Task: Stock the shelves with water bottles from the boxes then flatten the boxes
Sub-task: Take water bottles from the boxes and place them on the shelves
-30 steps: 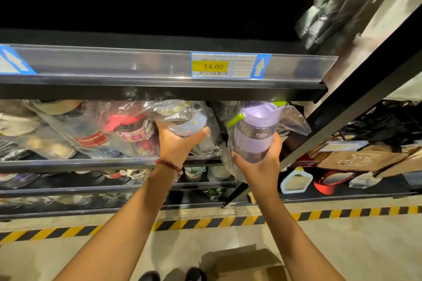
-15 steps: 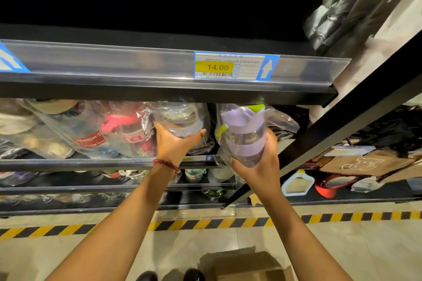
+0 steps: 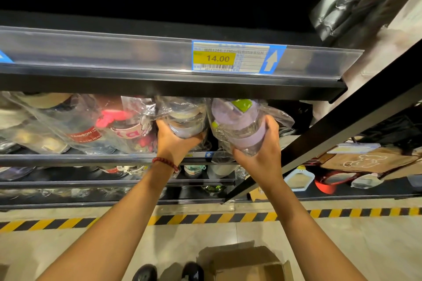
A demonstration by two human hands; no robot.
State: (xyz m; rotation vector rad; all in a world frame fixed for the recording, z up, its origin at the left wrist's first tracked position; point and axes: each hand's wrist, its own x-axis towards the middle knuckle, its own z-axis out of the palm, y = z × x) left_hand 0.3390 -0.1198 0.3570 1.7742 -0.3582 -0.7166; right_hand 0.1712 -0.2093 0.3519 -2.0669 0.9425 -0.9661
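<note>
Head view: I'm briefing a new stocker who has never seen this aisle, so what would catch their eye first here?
Probably the yellow 14.00 price tag on the upper shelf's rail. Just below it, the left hand and right hand each hold a plastic-wrapped bottle at the shelf: a clear bottle beside a purple bottle with a green lid. Below, a black-and-yellow hazard stripe crosses the floor, with an open cardboard box near the feet.

Price tag (image 3: 237, 58) reading 14.00 at twelve o'clock; hazard tape (image 3: 228, 218) — yellow-black — crossing the floor toward six.
</note>
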